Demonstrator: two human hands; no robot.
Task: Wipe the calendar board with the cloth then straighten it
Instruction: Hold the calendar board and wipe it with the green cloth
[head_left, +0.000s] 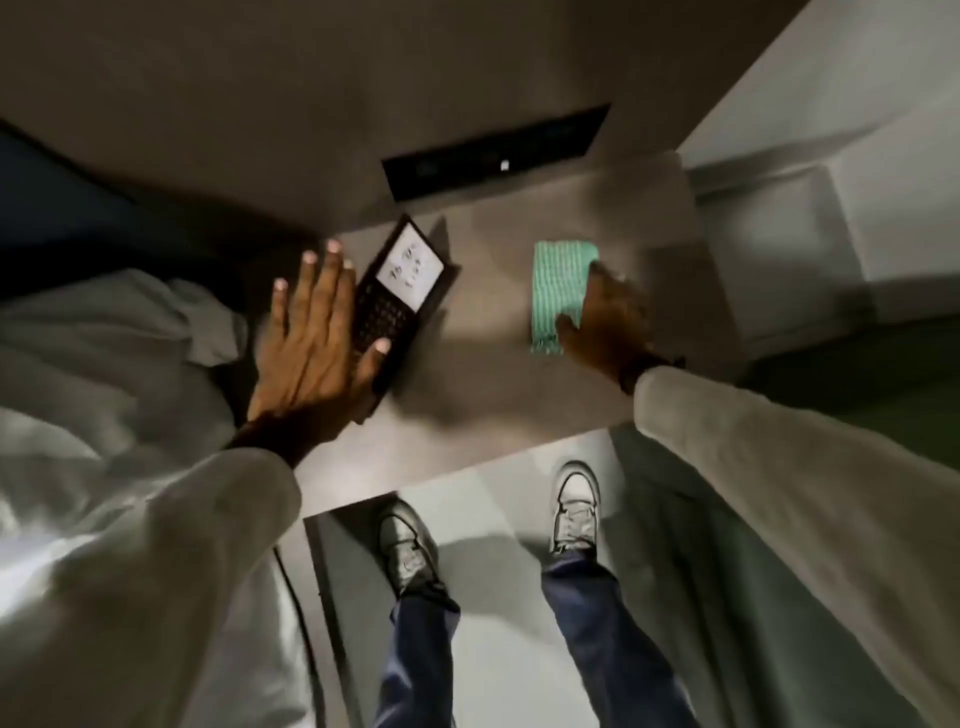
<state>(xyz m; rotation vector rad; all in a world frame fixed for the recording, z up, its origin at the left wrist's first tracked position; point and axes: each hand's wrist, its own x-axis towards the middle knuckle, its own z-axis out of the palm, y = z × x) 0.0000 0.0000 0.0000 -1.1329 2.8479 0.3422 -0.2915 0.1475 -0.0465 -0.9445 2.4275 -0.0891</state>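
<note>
The calendar board (400, 291) is a small dark frame with a white panel of figures on top and a dark grid below. It stands askew on the grey bedside top (483, 374). My left hand (311, 353) is spread flat with fingers apart, its thumb resting on the board's lower left edge. To the right lies a folded green striped cloth (558, 291). My right hand (608, 327) lies on the cloth's right edge, fingers over it; the image is blurred there, so the grip is unclear.
A black socket panel (493, 156) sits in the wall behind the top. White bedding (104, 364) lies at the left. A pale wall or cabinet (831, 156) rises at the right. My two shoes (405, 545) stand on the floor below the top's front edge.
</note>
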